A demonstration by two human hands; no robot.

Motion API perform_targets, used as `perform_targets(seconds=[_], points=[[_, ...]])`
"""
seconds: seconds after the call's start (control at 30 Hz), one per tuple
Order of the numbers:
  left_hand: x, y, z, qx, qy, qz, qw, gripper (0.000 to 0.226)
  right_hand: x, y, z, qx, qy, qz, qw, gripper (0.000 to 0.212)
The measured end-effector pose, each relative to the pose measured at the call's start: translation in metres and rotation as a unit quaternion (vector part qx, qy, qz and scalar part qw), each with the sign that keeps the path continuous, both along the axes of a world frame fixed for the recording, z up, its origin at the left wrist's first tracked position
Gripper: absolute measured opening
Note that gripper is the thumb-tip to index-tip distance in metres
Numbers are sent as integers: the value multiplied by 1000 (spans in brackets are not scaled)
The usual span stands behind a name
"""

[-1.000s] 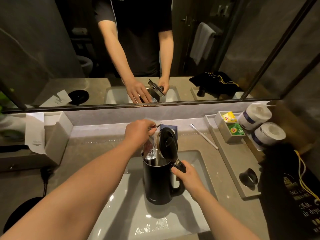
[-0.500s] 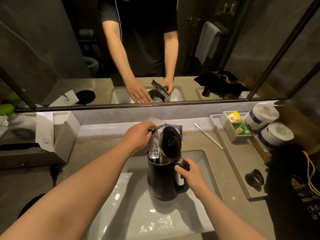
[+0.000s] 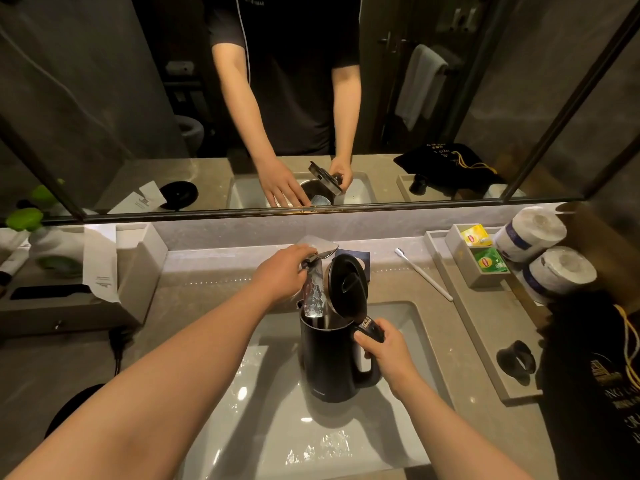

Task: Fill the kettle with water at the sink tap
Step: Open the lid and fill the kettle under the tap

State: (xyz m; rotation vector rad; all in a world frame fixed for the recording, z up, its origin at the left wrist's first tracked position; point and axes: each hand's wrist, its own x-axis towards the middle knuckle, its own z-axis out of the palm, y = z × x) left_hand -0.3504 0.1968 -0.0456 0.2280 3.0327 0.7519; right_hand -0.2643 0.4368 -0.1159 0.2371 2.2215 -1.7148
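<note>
Kettle (image 3: 329, 358): black, upright at frame centre, over the white sink (image 3: 263, 420), lid (image 3: 347, 285) tipped up and back.
Right hand (image 3: 388, 351): clenched round the kettle's handle, on the kettle's right side, thumb on top.
Left hand (image 3: 282, 271): fingers rest on the tap lever (image 3: 320, 252), just up and left of the open mouth; not clearly closed round it.
Water (image 3: 313, 296): a wide stream falls from the tap straight down into the mouth.
Key relation: mouth sits directly under the spout, long axis vertical; left hand is nearer the tap, so shutting off probably falls to it.

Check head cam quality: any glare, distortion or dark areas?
Head view: wide-angle bends the mirror frame; specular glare on the wet white sink basin; the black electric kettle reads nearly featureless; the black drawstring bag at right sits underexposed; focus acceptable throughout.
</note>
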Motion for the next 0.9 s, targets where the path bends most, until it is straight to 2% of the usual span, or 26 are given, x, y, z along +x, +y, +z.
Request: perform_targets(seconds=[0.9], points=[[2,-1,-5,12,-4,-15,1000,51,2,-6,12,-17,-8,-6,1000,10]])
